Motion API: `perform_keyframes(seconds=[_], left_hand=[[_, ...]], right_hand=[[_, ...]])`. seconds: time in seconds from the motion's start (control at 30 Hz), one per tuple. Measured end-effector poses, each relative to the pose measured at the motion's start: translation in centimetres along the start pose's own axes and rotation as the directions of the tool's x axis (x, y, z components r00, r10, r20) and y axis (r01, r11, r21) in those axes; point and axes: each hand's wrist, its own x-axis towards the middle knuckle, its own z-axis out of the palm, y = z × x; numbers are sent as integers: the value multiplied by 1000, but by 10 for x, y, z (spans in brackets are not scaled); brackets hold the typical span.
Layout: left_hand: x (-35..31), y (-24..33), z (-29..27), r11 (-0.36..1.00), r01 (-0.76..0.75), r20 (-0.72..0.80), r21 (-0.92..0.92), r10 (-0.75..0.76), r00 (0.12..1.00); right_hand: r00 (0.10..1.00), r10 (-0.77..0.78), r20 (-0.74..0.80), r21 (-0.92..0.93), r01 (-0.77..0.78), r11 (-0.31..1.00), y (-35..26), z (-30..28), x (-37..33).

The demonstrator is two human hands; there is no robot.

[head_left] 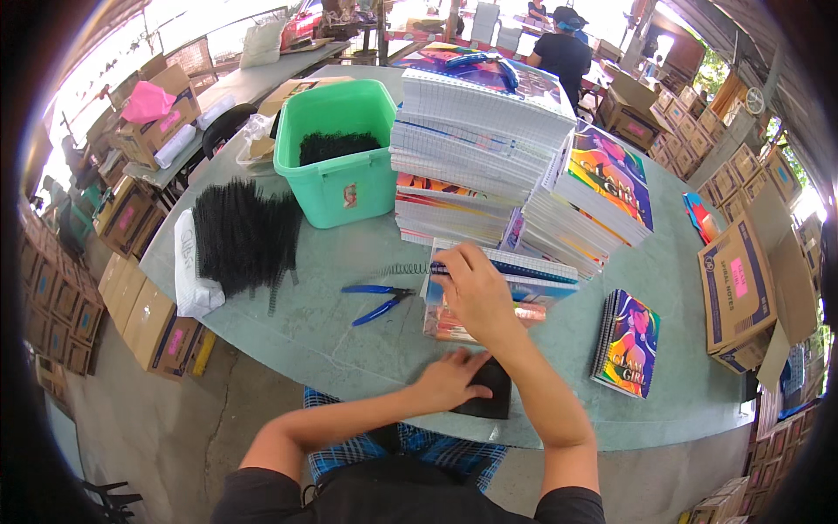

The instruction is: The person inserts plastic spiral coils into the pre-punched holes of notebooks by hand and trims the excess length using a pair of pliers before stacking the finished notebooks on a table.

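Coil (403, 270) pinched at the edge of a notebook (537, 278)

From where I am standing, the coil is poking out leftward from the notebook's end, above a grey-green table (672, 262); the right hand (471, 293) is grasping the coil between thumb and fingers, which are hiding part of it; the left hand (447, 384) is resting loose and unclenched on a dark flat block (493, 402) nearer the table's edge; blue-handled pliers (400, 295) are lying just left of the hands; a tall stack of notebooks (476, 148) is rising behind, while a spiral-bound book (630, 345) is lying off to the right; farther left, a pile of black coils (244, 231) is sitting beside a green bucket (349, 192); an open carton (740, 293) is standing at far right.
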Motion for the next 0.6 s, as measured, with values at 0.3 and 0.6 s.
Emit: perform_keyframes(seconds=[0.3,0.6], left_hand=[[25,15,-156,978,88,-554,191,34,832],[29,14,-176,981,68,-665,181,71,743]], right_hand=[[997,-50,-59,-432,20,902,40,-28,-31],[996,6,85,-381,26,924,17,-2,-13]])
